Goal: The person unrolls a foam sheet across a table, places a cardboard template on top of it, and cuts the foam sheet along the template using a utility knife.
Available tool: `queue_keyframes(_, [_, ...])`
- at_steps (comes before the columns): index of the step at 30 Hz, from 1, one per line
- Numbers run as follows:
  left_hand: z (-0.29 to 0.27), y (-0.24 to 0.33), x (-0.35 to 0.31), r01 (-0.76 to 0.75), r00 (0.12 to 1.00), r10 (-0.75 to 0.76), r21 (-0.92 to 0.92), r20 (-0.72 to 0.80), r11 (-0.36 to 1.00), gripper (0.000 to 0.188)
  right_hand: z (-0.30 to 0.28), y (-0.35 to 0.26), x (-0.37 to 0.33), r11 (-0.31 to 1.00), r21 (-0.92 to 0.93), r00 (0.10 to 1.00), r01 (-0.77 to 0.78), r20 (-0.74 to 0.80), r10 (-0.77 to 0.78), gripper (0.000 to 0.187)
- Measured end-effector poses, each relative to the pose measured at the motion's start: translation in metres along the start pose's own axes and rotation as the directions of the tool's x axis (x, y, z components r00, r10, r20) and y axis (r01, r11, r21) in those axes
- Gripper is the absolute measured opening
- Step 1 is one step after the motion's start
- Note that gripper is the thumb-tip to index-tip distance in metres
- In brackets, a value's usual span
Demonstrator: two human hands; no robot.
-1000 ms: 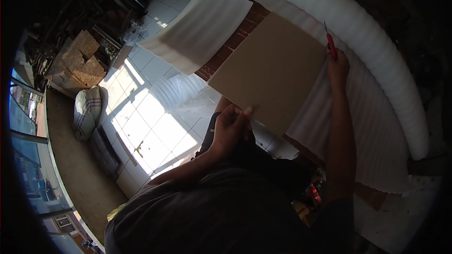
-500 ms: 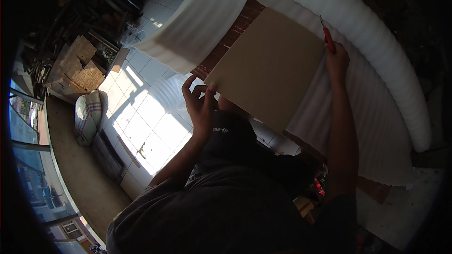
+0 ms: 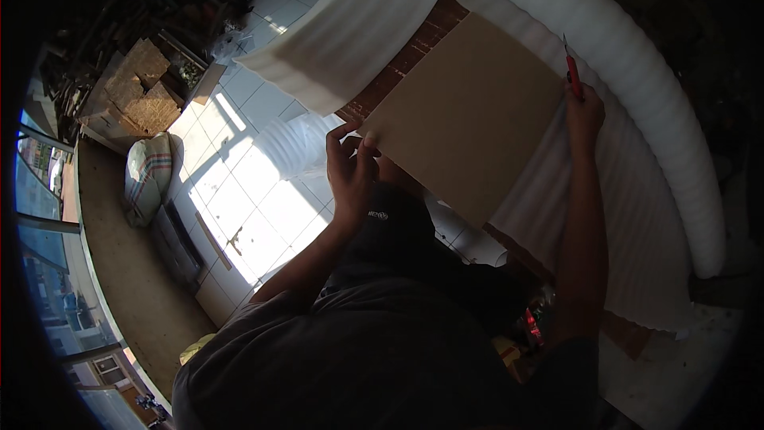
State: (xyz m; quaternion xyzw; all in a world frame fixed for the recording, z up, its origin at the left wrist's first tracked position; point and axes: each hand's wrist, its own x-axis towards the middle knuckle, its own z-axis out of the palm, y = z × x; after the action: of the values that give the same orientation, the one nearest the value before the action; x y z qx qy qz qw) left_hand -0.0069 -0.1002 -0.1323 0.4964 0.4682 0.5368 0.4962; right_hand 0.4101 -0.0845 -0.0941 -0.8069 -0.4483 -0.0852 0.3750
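A flat brown cardboard sheet (image 3: 465,111) lies over a white foam sheet (image 3: 621,215) on a worn reddish-brown work surface (image 3: 398,56). At the sheet's left corner is my left hand (image 3: 350,167), its thumb and forefinger curled closed around that corner. My right hand (image 3: 585,111) grips a red craft knife (image 3: 574,76) at the opposite corner, with the thin blade pointing up and away from me. Part of the right hand rests by the cardboard's edge; its fingertips are partly hidden.
A thick roll of white foam (image 3: 637,80) curves along the far right. Another foam piece (image 3: 350,32) overhangs the surface's left side. On the tiled floor (image 3: 239,215) lie crumpled clear plastic (image 3: 294,143), a striped sack (image 3: 149,175) and broken boards (image 3: 139,87).
The view has shifted slightly, so the sheet and both hands appear a little further right and lower. Both hands keep their places at the cardboard's corners.
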Motion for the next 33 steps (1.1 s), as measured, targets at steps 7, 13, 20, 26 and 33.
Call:
queue_keyframes(7, [-0.001, -0.003, 0.002, -0.006, 0.999, 0.008, -0.064, 0.033, 0.998, 0.036, -0.003, -0.001, 0.0, 0.999, 0.043, 1.0, 0.0, -0.007, 0.001, 0.031])
queue_keyframes(13, [0.0, -0.006, 0.006, -0.033, 0.999, 0.036, -0.093, 0.028, 0.995, 0.033, -0.003, -0.005, -0.001, 0.999, 0.052, 1.0, -0.003, 0.001, 0.003, 0.03])
queue_keyframes(20, [0.0, -0.007, 0.006, -0.076, 0.995, 0.083, -0.116, 0.054, 0.99, 0.031, -0.005, -0.01, -0.004, 0.998, 0.065, 1.0, -0.006, -0.012, 0.007, 0.028])
queue_keyframes(26, [0.001, -0.009, 0.004, -0.074, 0.996, 0.08, -0.123, 0.047, 0.99, 0.033, -0.003, -0.006, -0.003, 0.998, 0.043, 0.999, 0.037, -0.021, -0.036, 0.027])
queue_keyframes(33, [0.003, -0.006, 0.003, -0.075, 0.997, 0.077, -0.083, 0.026, 0.994, 0.033, -0.004, -0.01, -0.002, 0.998, 0.065, 1.0, 0.013, -0.015, -0.012, 0.026])
